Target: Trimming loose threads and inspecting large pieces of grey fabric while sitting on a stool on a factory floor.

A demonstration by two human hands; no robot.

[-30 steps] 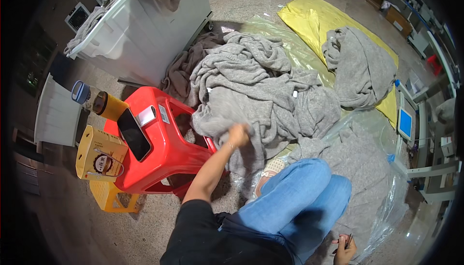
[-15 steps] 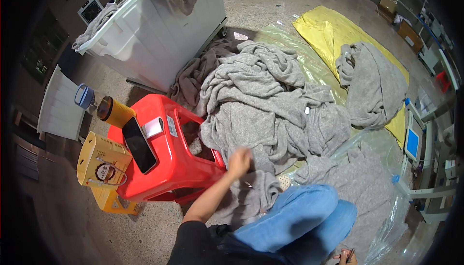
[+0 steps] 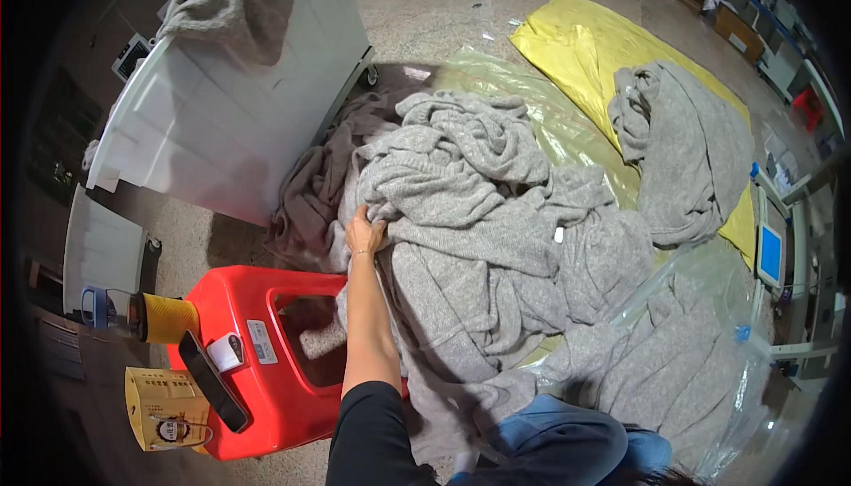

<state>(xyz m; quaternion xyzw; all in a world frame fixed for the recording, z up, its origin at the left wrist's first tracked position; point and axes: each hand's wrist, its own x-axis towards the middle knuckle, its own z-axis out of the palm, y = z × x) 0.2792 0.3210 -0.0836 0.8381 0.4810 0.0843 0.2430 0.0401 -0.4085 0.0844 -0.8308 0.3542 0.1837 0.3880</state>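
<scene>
A large heap of grey knitted garments (image 3: 479, 220) lies in front of me. My left hand (image 3: 365, 234) reaches to the heap's left side, its fingers bent and closed on the edge of a grey knitted garment (image 3: 425, 189). A small white tag (image 3: 558, 235) shows on the heap's right part. Beside my forearm stands a red plastic stool (image 3: 310, 406). On it lie a dark phone (image 3: 213, 381) and a small white object (image 3: 227, 353). My right hand is not in view.
A white wheeled bin (image 3: 239, 122) stands at upper left, a grey cloth (image 3: 235, 11) over its rim. Yellow sheeting (image 3: 576, 43) holds more grey knitwear (image 3: 691, 158) at right. A yellow paper bag (image 3: 167, 406) and a bottle (image 3: 106, 309) are beside the stool. A blue screen (image 3: 769, 254) stands far right.
My left hand has moved forward and left from the near part of the heap to its left side. The right hand, seen earlier with a small dark tool, has left the view.
</scene>
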